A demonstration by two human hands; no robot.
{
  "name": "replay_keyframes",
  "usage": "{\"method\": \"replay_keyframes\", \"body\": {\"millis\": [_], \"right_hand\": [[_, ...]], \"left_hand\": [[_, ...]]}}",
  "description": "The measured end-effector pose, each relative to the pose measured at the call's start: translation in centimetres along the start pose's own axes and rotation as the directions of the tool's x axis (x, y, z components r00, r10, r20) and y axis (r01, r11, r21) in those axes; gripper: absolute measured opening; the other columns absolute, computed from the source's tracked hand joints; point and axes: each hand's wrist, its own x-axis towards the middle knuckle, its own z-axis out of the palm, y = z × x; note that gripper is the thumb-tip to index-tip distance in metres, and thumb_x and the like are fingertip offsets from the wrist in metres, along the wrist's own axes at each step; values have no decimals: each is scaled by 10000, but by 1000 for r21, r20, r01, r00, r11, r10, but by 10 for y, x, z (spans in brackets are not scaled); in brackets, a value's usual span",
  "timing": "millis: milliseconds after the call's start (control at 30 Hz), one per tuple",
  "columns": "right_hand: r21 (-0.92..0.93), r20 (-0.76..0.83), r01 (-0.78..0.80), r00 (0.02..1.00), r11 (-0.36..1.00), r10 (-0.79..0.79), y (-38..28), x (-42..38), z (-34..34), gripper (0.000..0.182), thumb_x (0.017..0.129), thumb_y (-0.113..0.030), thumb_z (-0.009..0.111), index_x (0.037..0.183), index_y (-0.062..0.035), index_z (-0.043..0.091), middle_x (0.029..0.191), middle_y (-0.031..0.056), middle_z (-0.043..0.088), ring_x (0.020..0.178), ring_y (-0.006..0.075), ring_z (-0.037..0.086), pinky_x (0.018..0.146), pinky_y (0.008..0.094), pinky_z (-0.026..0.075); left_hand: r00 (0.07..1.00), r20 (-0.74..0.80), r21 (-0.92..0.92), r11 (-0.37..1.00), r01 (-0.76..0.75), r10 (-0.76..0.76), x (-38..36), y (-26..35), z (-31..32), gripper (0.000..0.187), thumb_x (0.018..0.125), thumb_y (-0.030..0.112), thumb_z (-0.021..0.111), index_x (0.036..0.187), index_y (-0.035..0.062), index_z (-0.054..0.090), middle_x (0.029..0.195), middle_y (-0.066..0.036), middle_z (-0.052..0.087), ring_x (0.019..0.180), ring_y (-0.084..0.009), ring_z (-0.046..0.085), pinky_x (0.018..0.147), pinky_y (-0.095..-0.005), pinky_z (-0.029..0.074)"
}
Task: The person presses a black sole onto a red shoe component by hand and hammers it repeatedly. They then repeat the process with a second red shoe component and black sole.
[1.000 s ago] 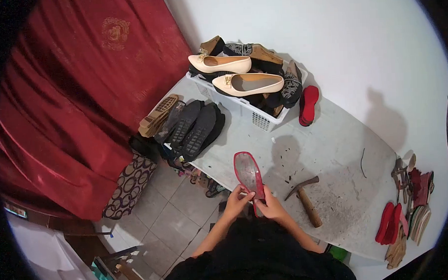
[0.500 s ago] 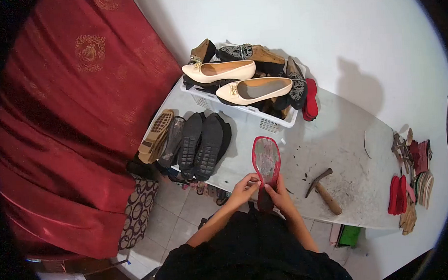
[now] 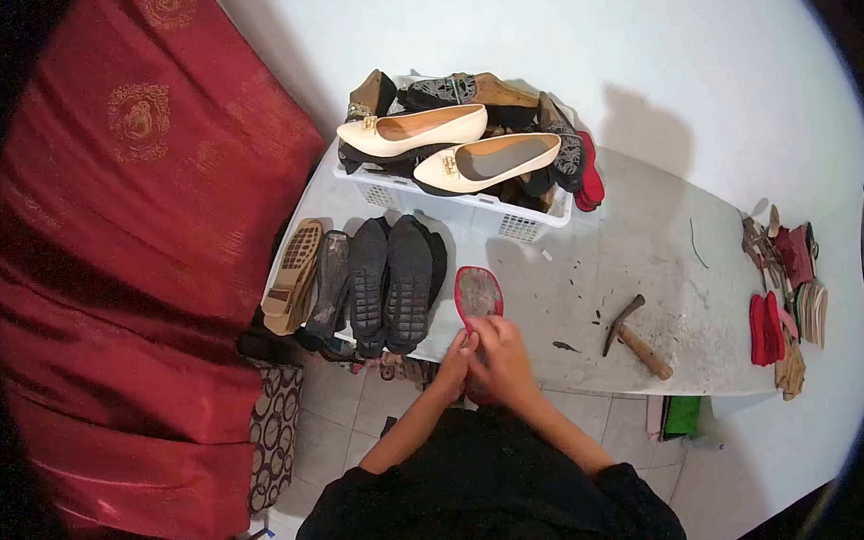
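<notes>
While the pale table (image 3: pixel 547 299) bears a shoe-filled basket (image 3: pixel 439 197) at its far side, the red-rimmed shoe piece (image 3: pixel 477 292) is held by its near edge, left of the hammer (image 3: pixel 642 348). The right hand (image 3: pixel 502 358), previously on the piece's right side, now curls across it, nearly closed, joining the pinched left hand (image 3: pixel 454 366) on the left rim, where handling seemingly concentrates.

Shoe piece (image 3: pixel 481 293) grey, red-rimmed; curtain (image 3: pixel 156 280) red, gold-crested.
</notes>
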Motion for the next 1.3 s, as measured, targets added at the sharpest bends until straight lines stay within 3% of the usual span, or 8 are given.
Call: {"method": "replay_keyframes", "body": {"millis": [33,367,533,767,867,967,1033,1300], "right_hand": [[96,65,-8,998,995,2,-5,6,10,511,716,-178,677,1169,-34,490,1112,176,482,1043,353,464,904,427,375],[-100,158,219,966,971,-202,-1,38,109,533,742,-284,626,1195,-41,483,1210,165,496,1098,322,484,928,402,387],[13,374,107,922,994,-104,3,44,97,494,791,-336,576,1180,-40,505,1161,167,537,1089,307,506,892,384,423],[-61,234,123,967,991,-105,0,38,109,412,826,-298,578,1149,-48,526,1121,182,554,1017,329,548,836,383,460],[171,267,-198,952,965,148,-2,51,81,353,895,-276,484,1129,-12,506,1117,194,549,985,351,558,815,386,476],[258,242,-546,835,797,494,6,49,49,344,914,-262,460,1102,25,492,1130,208,543,950,350,578,855,399,477],[981,192,-158,764,-111,616,15,38,41,346,922,-239,462,1109,52,479,1124,195,546,1019,316,558,916,420,451],[920,383,-229,698,-318,606,27,-25,22,286,944,-109,357,1166,70,376,1191,194,468,1085,315,504,968,470,416]], "left_hand": [[967,135,115,966,-230,214,5,-13,-11,468,925,309,465,1307,76,329,1219,-70,460,1121,-183,452,918,-312,379],[978,92,81,978,-194,187,5,-29,-15,483,925,309,466,1320,80,310,1236,-70,450,1131,-183,445,922,-314,377],[981,61,49,981,-190,187,6,-17,-16,491,925,309,467,1327,82,300,1245,-70,445,1137,-183,441,925,-316,376],[988,31,19,988,-153,153,8,-9,-17,503,925,309,468,1337,85,285,1259,-70,438,1146,-183,436,928,-318,374],[991,11,5,991,-133,133,3,-8,-25,509,924,308,468,1341,86,279,1264,-70,435,1149,-183,434,930,-319,374],[997,-82,-71,997,1,-7,6,-12,-33,525,928,293,468,1365,108,243,1291,-60,420,1166,-183,425,940,-327,369],[997,-76,-75,997,3,-8,-2,-1,-28,517,928,293,470,1361,118,250,1289,-56,422,1163,-183,427,942,-331,369],[998,58,-163,987,7,2,1,-5,-39,411,942,286,431,1316,169,307,1252,-50,451,1155,-210,447,915,-392,413]]}}
